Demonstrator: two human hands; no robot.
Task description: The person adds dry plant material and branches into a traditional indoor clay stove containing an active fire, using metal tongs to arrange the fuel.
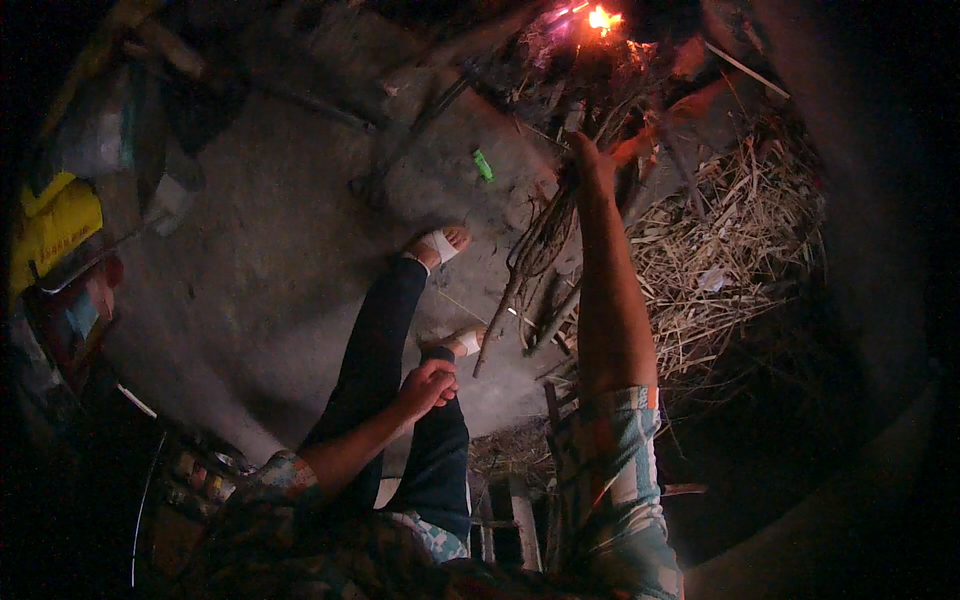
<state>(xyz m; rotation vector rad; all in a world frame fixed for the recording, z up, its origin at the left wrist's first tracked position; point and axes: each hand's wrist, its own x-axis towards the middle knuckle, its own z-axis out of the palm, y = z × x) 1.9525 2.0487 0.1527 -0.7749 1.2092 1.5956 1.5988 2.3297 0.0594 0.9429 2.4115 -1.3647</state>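
Note:
My right hand [595,163] reaches far forward and grips a bundle of thin twigs [546,232]. The twigs' far ends run up toward a small fire [602,21] at the top of the view, and their near ends trail back along my forearm. The fingers are partly hidden in dimness and among the sticks. Over my lower leg rests my left hand [429,388], its fingers curled in, with nothing visible in them.
Dry straw [731,255] is heaped right of my forearm. A small green object [483,166] lies on the grey floor [247,247]. Left are a yellow bag [56,225] and dim clutter. My sandalled foot [442,244] is on the floor; wooden legs [525,525] stand beside me.

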